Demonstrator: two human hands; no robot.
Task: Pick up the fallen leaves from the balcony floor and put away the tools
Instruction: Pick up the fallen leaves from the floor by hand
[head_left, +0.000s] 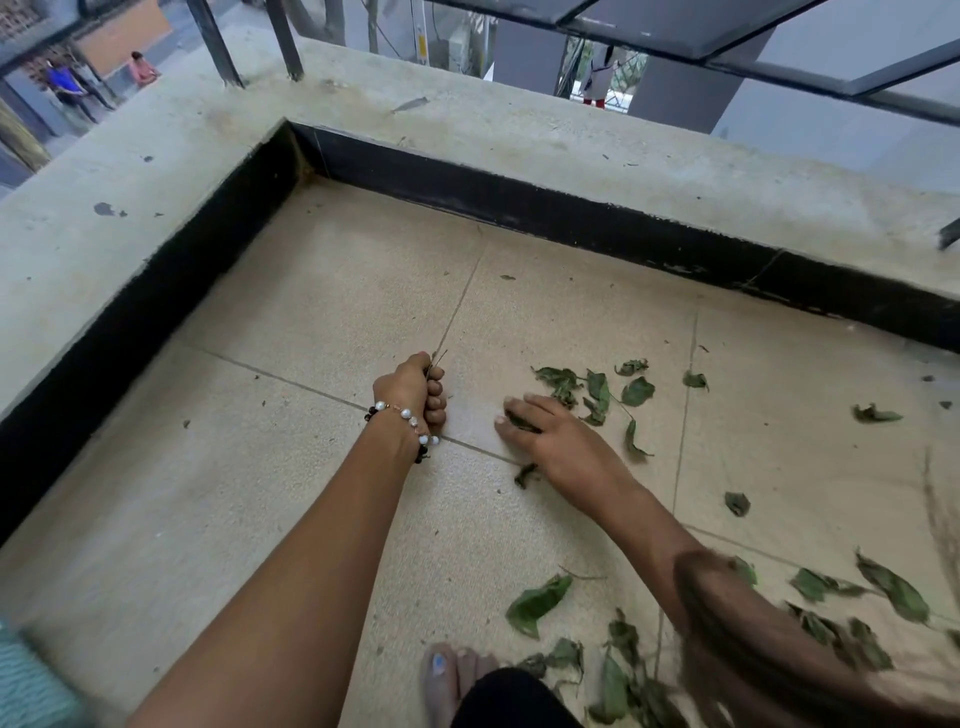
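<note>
The leaves (597, 389) lie scattered on the balcony floor (311, 312), mostly from three to six o'clock. Her right hand (540, 431) lies flat, fingers spread over one leaf. Her left hand (415, 395) is fisted round a few gathered stems. I'd say that tight bunch could slip loose, or thin leaves could escape flat fingers.

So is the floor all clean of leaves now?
No, green leaves lie scattered on the tiled floor beside the right hand, and more lie near the bare foot.
</note>
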